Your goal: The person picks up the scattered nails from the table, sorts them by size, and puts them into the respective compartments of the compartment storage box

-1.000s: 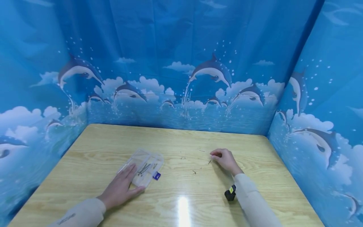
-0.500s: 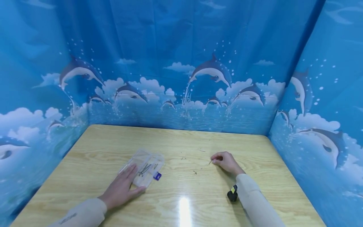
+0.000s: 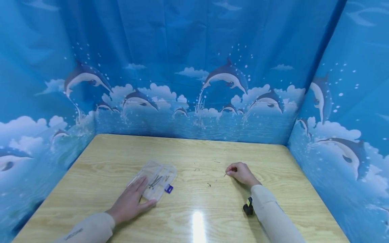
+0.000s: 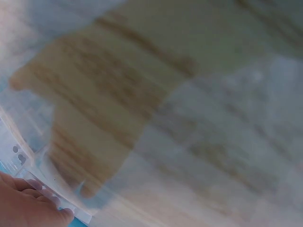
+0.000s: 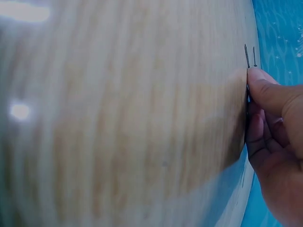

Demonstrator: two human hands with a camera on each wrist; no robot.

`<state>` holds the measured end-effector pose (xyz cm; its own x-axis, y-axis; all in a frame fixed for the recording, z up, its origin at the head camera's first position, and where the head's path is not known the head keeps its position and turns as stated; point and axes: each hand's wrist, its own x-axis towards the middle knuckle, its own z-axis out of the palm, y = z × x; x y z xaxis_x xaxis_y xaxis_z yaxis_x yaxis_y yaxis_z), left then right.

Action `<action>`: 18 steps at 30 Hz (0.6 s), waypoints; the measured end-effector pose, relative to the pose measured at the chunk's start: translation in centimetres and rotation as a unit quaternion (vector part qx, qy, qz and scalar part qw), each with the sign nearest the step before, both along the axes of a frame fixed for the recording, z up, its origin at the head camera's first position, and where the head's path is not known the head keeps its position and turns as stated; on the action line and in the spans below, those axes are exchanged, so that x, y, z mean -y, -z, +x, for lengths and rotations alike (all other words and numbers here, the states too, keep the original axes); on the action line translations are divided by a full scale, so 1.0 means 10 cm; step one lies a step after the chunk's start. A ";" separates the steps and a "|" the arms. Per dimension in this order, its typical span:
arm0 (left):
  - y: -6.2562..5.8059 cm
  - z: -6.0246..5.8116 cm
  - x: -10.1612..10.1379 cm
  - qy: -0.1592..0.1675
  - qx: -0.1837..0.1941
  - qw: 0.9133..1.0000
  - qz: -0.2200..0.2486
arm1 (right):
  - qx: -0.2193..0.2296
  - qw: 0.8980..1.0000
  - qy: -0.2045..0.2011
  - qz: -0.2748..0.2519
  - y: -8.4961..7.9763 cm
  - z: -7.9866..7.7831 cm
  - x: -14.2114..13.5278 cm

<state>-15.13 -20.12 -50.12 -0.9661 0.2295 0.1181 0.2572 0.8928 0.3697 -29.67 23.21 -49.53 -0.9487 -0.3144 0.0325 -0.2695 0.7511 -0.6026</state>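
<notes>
My left hand rests with straight fingers on a clear plastic compartment box. Inside the box lie several long dark nails, with a pair of shorter ones in another compartment. A small blue tag sits at its right edge. In the left wrist view only part of the left hand shows beside the box. On the right of the table, my right hand pinches a thin nail between thumb and fingertips, close over the wood. The right wrist view shows thin nails at the thumb tip.
Small loose nails lie scattered on the wooden table, among them a crossed pair and a single nail farther back. A black device with a yellow label is at the right wrist. Blue dolphin-print curtains enclose the table.
My right hand has moved slightly toward the near side and taken the nail that lay on the table between its fingertips. The left hand has stayed on the box.
</notes>
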 end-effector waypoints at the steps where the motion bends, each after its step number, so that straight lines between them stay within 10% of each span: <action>1: 0.00 0.00 0.00 -0.001 0.002 1.000 -0.001 | -0.002 1.000 -0.004 0.001 -0.01 0.00 0.00; 18: -0.01 -0.01 0.00 -0.004 0.013 1.000 -0.001 | -0.017 0.999 -0.026 0.013 0.01 0.00 0.00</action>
<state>-15.27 -20.15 -50.07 -0.9704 0.2228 0.0927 0.2414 0.8956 0.3737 -29.65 23.18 -49.61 -0.9299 -0.3638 0.0549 -0.3277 0.7512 -0.5729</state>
